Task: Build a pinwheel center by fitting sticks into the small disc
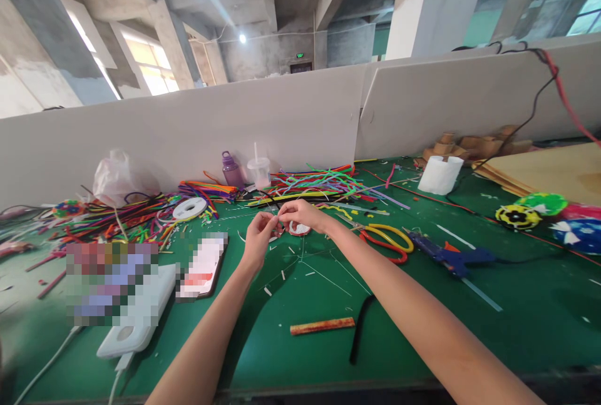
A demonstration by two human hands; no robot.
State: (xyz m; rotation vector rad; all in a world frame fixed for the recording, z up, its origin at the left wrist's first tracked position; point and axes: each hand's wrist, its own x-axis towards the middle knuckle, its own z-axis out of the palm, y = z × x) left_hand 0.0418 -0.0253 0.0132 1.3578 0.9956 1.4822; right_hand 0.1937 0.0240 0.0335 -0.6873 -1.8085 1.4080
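Note:
My left hand (261, 237) and my right hand (304, 215) meet over the middle of the green table. Both are closed in a pinch, fingertips almost touching. A thin black strand, which looks like a pipe cleaner (270, 197), runs up and away from the fingertips; the fingers hide most of it. Just behind and below my right hand lies a small white round piece with a red rim (300, 228), partly covered. Scissors with yellow and red handles (389, 237) rest to the right of my right hand.
Bundled coloured pipe cleaners (314, 183) lie behind my hands, near a purple bottle (231, 170) and plastic cup (259, 172). At left are a phone (204, 267) and white power bank (141, 323); at right, a blue glue gun (451, 255). A brown stick (322, 326) lies in front.

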